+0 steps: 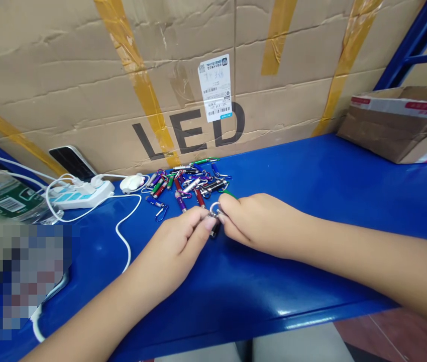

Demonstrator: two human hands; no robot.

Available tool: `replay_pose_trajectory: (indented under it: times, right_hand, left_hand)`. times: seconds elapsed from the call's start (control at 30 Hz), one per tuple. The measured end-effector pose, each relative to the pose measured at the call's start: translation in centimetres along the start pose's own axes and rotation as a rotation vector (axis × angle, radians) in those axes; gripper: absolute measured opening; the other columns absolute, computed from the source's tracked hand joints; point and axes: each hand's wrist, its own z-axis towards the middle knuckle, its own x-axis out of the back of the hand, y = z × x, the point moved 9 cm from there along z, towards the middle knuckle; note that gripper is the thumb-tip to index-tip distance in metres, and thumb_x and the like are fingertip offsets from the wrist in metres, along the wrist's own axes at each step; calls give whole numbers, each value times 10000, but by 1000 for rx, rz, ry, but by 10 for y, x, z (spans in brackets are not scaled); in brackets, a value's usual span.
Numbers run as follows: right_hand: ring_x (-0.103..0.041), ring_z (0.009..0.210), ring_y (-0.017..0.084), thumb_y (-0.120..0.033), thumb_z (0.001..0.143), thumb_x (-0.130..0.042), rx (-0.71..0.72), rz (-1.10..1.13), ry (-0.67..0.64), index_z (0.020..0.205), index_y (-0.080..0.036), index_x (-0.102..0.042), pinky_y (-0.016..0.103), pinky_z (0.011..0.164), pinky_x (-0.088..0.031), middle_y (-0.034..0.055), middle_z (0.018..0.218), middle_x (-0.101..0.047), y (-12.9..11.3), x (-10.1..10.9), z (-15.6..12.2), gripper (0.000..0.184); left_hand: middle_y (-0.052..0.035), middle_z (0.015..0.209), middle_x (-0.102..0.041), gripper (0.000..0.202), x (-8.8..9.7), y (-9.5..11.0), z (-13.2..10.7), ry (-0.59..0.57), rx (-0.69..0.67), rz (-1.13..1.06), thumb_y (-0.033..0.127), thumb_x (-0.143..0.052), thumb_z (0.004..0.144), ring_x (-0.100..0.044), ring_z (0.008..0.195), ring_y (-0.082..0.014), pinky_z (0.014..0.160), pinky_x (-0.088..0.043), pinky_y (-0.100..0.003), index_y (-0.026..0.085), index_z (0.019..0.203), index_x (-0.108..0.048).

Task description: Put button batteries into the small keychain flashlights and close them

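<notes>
L hand (176, 242) & R hand (259, 221) pinch black keychain light (215, 230) w/ silver ring (214, 207).

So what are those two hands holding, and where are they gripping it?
A small dark keychain light, pinched between left hand and right hand at its top, by the metal ring.

The bare left forearm (96, 317) rises from the lower left and the right forearm (367, 266) comes in from the right. They meet mid-frame. The left hand (178, 241) lies knuckles up, fingers curled, thumb and forefinger pinched. The right hand (254, 221) faces it, fingers folded, its pinched fingertips touching the left's.
</notes>
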Motion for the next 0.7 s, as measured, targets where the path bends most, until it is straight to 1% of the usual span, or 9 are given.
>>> replay_pose_trajectory:
  times: [0.07,0.13,0.2,0.27,0.43,0.5,0.63,0.67,0.7]
  right_hand:
    - [-539,542,180,-276,960,-321,-26,146,-21,993,-143,-472,281,483,-190,62,675,-620,2,-1,-1,203]
    - [-486,517,148,-285,966,-307,-38,319,-47,972,-165,-449,266,484,-234,39,701,-608,3,-3,-2,186]
    - [-460,528,131,-297,968,-300,-31,458,-56,925,-186,-421,255,499,-277,25,727,-592,3,-4,-2,170]
    - [-453,553,128,-303,967,-297,-15,531,-44,875,-200,-388,252,516,-300,18,737,-573,3,-3,-2,165]
    - [-401,524,127,-313,957,-305,-16,547,-17,833,-219,-330,263,523,-299,-12,673,-506,5,-5,-2,158]
    - [-407,525,131,-317,955,-307,-14,546,-1,831,-222,-325,266,531,-302,-16,659,-496,6,-3,-2,157]
    - [-441,550,136,-310,963,-267,-62,546,115,825,-224,-340,261,543,-314,-7,672,-519,21,15,0,178]
    - [-446,552,135,-316,966,-261,-81,519,125,821,-222,-357,259,541,-311,-5,674,-527,26,19,0,198]
    - [-452,556,135,-326,965,-272,-89,472,104,811,-219,-381,257,540,-304,-1,676,-535,29,20,1,217]
  left_hand:
    - [49,630,-517,290,-1,8,0,0,-80,73,355,-363,989,-458,542,-96,550,-355,-212,196,821,-538]
    - [37,693,-555,264,-2,13,-1,5,-129,116,311,-364,988,-493,596,-106,586,-364,-216,196,810,-523]
    - [28,750,-584,231,-4,13,-1,-4,-131,139,293,-368,987,-526,647,-118,616,-374,-223,202,848,-529]
    - [23,795,-604,212,-5,12,-1,-22,-114,159,287,-368,988,-550,688,-127,638,-382,-229,208,882,-534]
    - [10,835,-635,225,-2,11,0,-22,-100,243,296,-367,988,-587,739,-153,640,-386,-250,211,870,-538]
    - [-1,862,-654,238,-3,11,0,-35,-95,277,301,-362,989,-605,774,-170,655,-401,-265,210,878,-552]
    - [-24,942,-680,253,-17,11,-4,-141,-124,305,321,-377,987,-628,899,-204,763,-449,-301,213,930,-597]
    - [-23,956,-682,257,-17,12,-5,-143,-135,288,325,-376,988,-629,914,-201,780,-456,-302,216,948,-605]
    - [-20,968,-682,261,-15,13,-5,-123,-141,265,326,-372,990,-629,922,-194,790,-461,-298,219,967,-609]
